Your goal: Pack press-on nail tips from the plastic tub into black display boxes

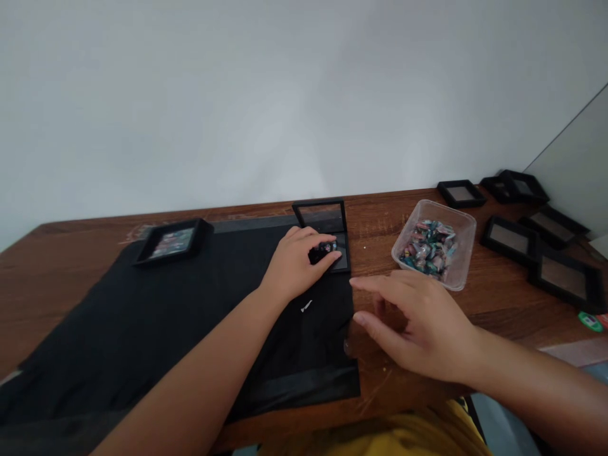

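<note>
My left hand (301, 256) reaches onto a black hinged frame (347, 253) that stands with its glazed lid raised. Between its thumb and fingers is a small dark patterned piece (327, 247), held low over the frame's base. Part of the base is hidden by the fingers. My right hand (418, 323) hovers over the wood just right of the black cloth, fingers and thumb apart, holding nothing. Behind it sits a clear plastic tub (464, 253) with several small shiny wrapped pieces (430, 247). A white scrap (306, 306) lies on the cloth below my left hand.
A black cloth (190, 316) covers much of the wooden table (375, 218). Another black frame (173, 242) with a colourful inside lies at its upper left. Several black frames (513, 239) lie at the right. A pale wall stands behind the table.
</note>
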Action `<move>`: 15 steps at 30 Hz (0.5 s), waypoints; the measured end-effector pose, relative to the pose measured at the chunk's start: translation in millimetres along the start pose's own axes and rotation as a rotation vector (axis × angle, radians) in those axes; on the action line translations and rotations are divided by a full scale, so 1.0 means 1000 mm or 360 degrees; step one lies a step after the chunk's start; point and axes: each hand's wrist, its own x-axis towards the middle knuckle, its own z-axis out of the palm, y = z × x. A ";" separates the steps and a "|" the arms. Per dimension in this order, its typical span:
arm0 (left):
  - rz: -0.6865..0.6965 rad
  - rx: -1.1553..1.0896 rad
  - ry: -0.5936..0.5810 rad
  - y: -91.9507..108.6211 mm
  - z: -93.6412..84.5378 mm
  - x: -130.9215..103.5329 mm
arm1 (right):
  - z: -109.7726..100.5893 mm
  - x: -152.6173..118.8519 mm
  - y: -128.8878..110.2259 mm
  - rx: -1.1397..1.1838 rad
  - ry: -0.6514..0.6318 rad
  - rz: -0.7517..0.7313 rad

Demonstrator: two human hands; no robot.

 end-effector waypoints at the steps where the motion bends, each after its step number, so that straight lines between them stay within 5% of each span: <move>1: -0.0001 -0.0001 0.0015 0.001 -0.001 0.000 | 0.000 0.000 0.000 -0.0007 0.0008 -0.0010; 7: 0.0039 -0.0059 0.0270 0.008 -0.010 0.001 | 0.000 0.000 0.000 -0.0048 0.0046 -0.0030; 10: 0.0205 -0.0109 0.0435 0.019 -0.018 -0.001 | 0.000 0.000 0.001 -0.0028 0.0136 0.0025; 15: 0.0539 -0.0150 0.0435 0.047 -0.028 -0.007 | 0.000 0.003 0.005 0.0184 0.0265 0.0248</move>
